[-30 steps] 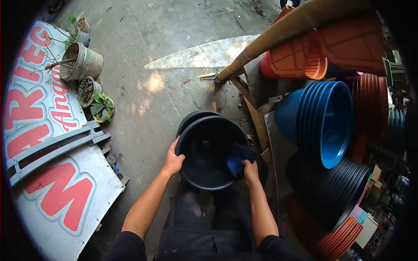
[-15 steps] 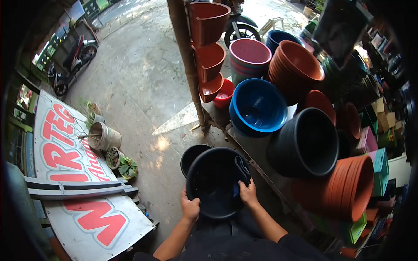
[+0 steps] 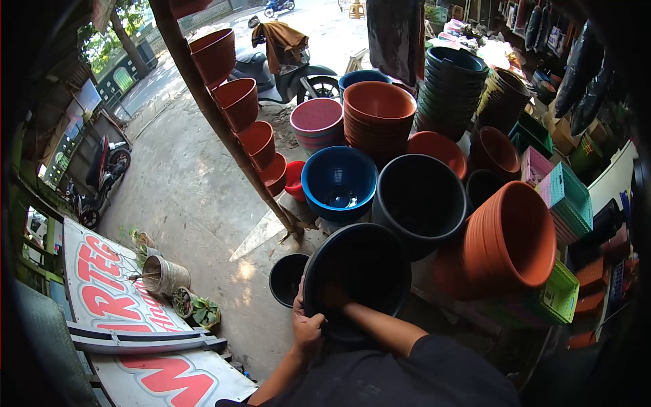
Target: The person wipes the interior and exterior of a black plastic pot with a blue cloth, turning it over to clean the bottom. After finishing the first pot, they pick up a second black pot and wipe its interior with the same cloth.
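A large black plastic pot (image 3: 371,261) is tilted in front of me, its mouth facing me. My left hand (image 3: 308,330) is closed round the pot's left rim, thumb on the near side. My right hand (image 3: 332,296) is inside the pot near its left inner wall, deep in shadow. Its fingers, and anything in them, cannot be made out. A smaller black pot (image 3: 287,279) stands on the ground just left of the large one.
To the right are a black tub (image 3: 419,197), a blue basin (image 3: 339,180) and stacked terracotta-coloured pots (image 3: 505,237). Red-brown planters (image 3: 237,102) hang along a slanted bamboo pole (image 3: 220,115). A lettered sign (image 3: 108,285) and potted plants (image 3: 205,312) are at left.
My right hand has gone from the pot's right rim, where it held a dark folded cloth, into the pot. The cloth no longer shows. The view has turned right, and the pot is more tilted.
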Available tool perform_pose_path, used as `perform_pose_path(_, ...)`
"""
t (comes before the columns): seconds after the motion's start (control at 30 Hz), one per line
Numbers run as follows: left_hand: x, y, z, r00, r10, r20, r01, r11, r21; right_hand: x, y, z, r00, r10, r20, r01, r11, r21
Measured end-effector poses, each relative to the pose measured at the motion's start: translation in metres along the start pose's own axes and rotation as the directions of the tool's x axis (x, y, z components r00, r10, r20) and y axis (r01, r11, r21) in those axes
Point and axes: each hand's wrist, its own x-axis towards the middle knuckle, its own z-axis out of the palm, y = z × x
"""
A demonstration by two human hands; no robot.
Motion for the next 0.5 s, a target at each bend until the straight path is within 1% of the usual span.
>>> perform_pose_path(0.03,0.002,-0.001,-0.002,0.999,0.044,0.021,-0.045,0.998,0.037,-0.004,-0.003,-0.012,0.994,-0.09,-0.054,0.092,0.995,0.038)
perform_pose_path(0.07,0.003,0.004,0.0,0.999,0.049,0.017,-0.05,0.998,0.034,-0.006,-0.004,-0.018,0.978,-0.18,-0.106,0.188,0.98,0.069)
perform_pose_path(0.1,0.006,0.013,0.005,0.999,0.029,-0.035,-0.03,0.999,-0.028,-0.01,0.006,-0.019,0.977,-0.187,-0.103,0.194,0.979,0.063)
perform_pose_path(0.13,0.007,0.022,0.007,0.996,0.007,-0.088,-0.015,0.996,-0.09,-0.02,0.024,-0.022,0.898,-0.432,-0.089,0.431,0.902,-0.028)
perform_pose_path(0.17,0.007,0.03,0.005,0.996,0.005,-0.092,-0.016,0.993,-0.115,-0.027,0.04,-0.025,0.76,-0.647,-0.053,0.64,0.761,-0.109)
perform_pose_path(0.23,0.007,0.028,-0.006,0.995,0.01,-0.098,-0.024,0.99,-0.142,-0.03,0.069,-0.027,0.73,-0.682,0.025,0.678,0.719,-0.153)
perform_pose_path(0.27,0.005,0.026,-0.009,0.995,0.01,-0.097,-0.026,0.985,-0.168,-0.007,0.109,0.008,0.825,-0.524,0.212,0.56,0.807,-0.187)
perform_pose_path(0.3,0.002,0.028,-0.003,0.995,0.011,-0.102,-0.029,0.984,-0.175,0.015,0.139,0.04,0.866,-0.324,0.381,0.434,0.866,-0.249)
perform_pose_path(0.33,-0.003,0.032,0.007,0.985,0.01,-0.17,-0.045,0.978,-0.206,0.005,0.139,-0.02,0.863,-0.323,0.389,0.437,0.862,-0.255)
perform_pose_path(0.37,-0.004,0.033,0.014,0.971,0.008,-0.237,-0.066,0.969,-0.238,-0.009,0.114,-0.072,0.893,-0.301,0.335,0.396,0.879,-0.266)
perform_pose_path(0.4,-0.005,0.031,0.015,0.97,0.01,-0.242,-0.071,0.966,-0.247,-0.029,0.077,-0.114,0.919,-0.278,0.28,0.354,0.895,-0.273)
perform_pose_path(0.47,-0.006,0.025,0.016,0.966,-0.048,-0.254,-0.031,0.953,-0.3,-0.014,0.067,-0.112,0.914,-0.296,0.277,0.37,0.889,-0.269)
perform_pose_path(0.5,-0.007,0.023,0.014,0.964,-0.043,-0.264,-0.042,0.95,-0.308,-0.003,0.063,-0.108,0.913,-0.313,0.262,0.379,0.889,-0.258)
